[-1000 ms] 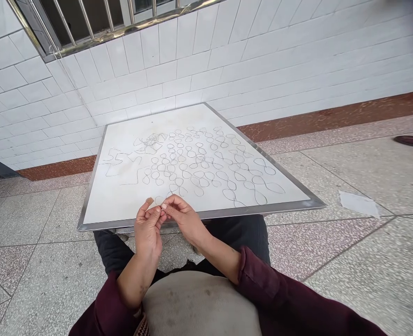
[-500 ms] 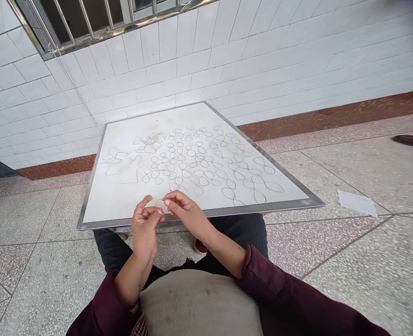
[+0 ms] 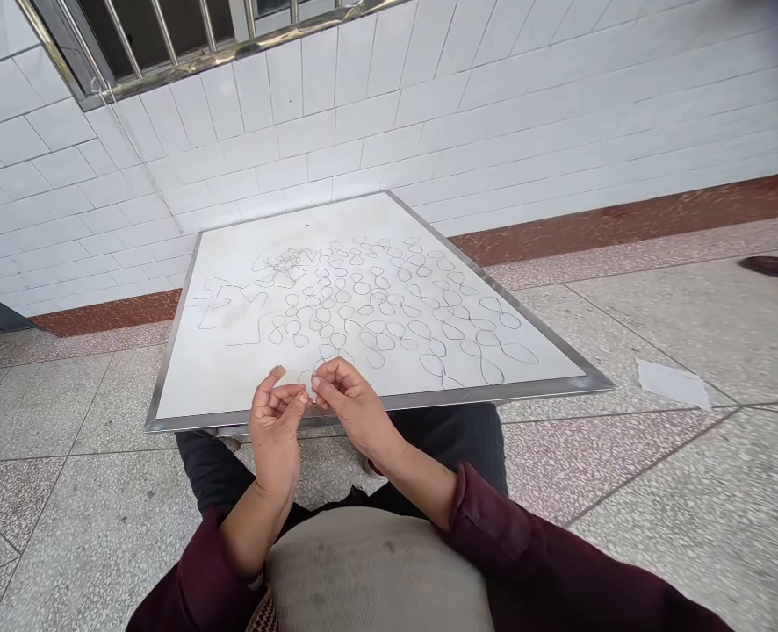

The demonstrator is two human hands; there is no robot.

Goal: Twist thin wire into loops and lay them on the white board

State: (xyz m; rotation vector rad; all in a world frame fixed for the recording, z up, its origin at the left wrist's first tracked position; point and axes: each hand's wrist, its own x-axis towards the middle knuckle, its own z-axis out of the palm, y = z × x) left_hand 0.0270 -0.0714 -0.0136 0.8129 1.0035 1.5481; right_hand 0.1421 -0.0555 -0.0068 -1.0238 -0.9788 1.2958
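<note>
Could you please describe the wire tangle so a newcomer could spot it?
Find the white table before the tiled wall. Towards its back, the tangle lies left of the looped wires. Unlike them, its strands crisscross in one messy clump.

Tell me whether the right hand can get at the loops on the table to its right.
Likely yes: the loops lie flat on the table near the right hand, with nothing visible in the way, though it seems to pinch a thin wire.
</note>
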